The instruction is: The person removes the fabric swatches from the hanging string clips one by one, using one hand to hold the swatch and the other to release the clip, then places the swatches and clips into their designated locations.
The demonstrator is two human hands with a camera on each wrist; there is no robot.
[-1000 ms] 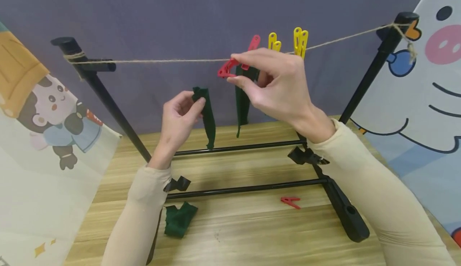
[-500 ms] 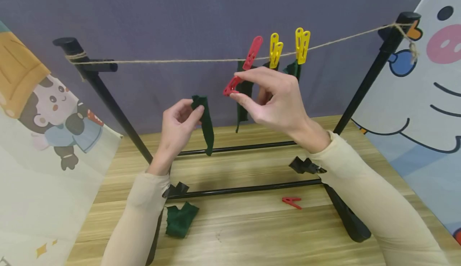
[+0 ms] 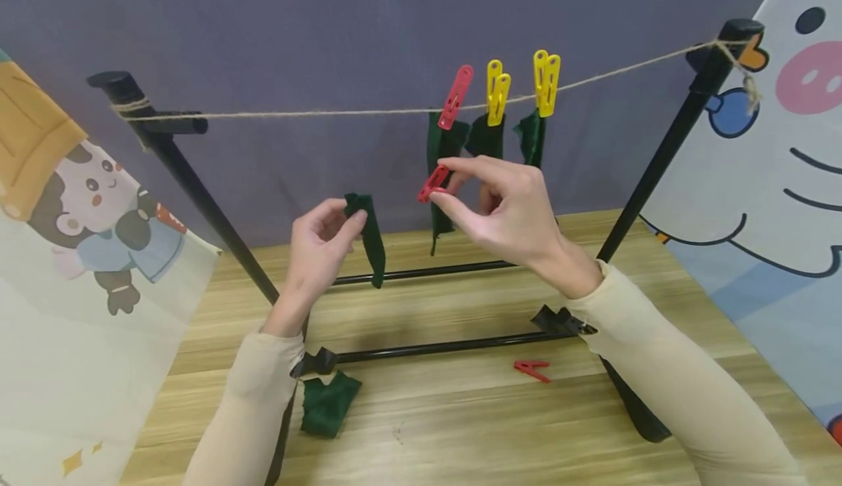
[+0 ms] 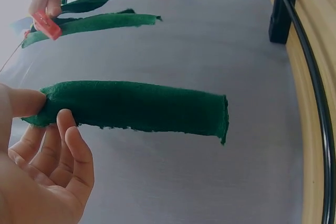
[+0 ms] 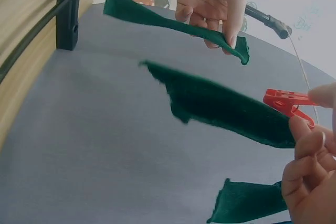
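From my seat I watch the left hand point(image 3: 319, 245) pinch the top end of a green strip point(image 3: 370, 241) between thumb and fingers, its grip closed on the cloth; the strip hangs straight down below the line point(image 3: 296, 113), apart from it. The right hand point(image 3: 506, 208) has thumb and forefinger nearly together, with a red peg point(image 3: 433, 185) caught between them, also below the line. In my head view that peg overlaps the first hung cloth point(image 3: 437, 142), though I cannot tell whether the two touch. A second red peg point(image 3: 455, 97) clips this cloth to the line; just beside it two yellow pegs point(image 3: 498, 95) point(image 3: 546, 82) each clip another green cloth, partly hidden from me by the right hand. The line runs from the left post point(image 3: 204, 194) to the right post point(image 3: 664, 157). On the table point(image 3: 447, 435) I see a crumpled green scrap point(image 3: 329, 402) near the left sleeve point(image 3: 240, 398) and a third red peg point(image 3: 531, 370) near the front bar point(image 3: 447, 347), toward the right sleeve point(image 3: 677, 376).
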